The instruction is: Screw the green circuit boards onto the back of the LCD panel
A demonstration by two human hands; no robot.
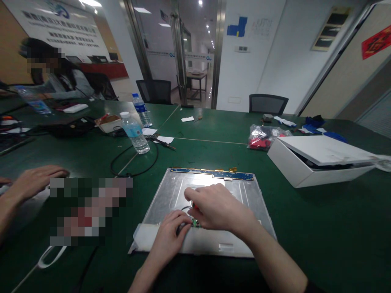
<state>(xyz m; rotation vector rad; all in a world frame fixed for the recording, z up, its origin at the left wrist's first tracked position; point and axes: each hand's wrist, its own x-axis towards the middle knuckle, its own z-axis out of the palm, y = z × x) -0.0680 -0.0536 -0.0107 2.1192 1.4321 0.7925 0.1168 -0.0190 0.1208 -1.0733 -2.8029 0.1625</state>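
Observation:
A display panel (159, 203) lies metal back up in front of me, with a blue circuit strip (214, 174) along its far edge. A small green circuit board (195, 223) sits near its front, partly hidden by my fingers. The fingers of my left hand (171, 234) are pinched at the board's left end, beside a thin dark cable (185, 208). Over the board, my right hand (216, 205) is curled around a tool with a red part (195, 206) showing; most of it is hidden in the fist.
Water bottles (136, 134) and a looped black cable (113, 162) are at the left. A white box (305, 167) and a plastic bag with red items (261, 138) stand at the right. Another person's hand (36, 183) rests at the left; another person sits farther back.

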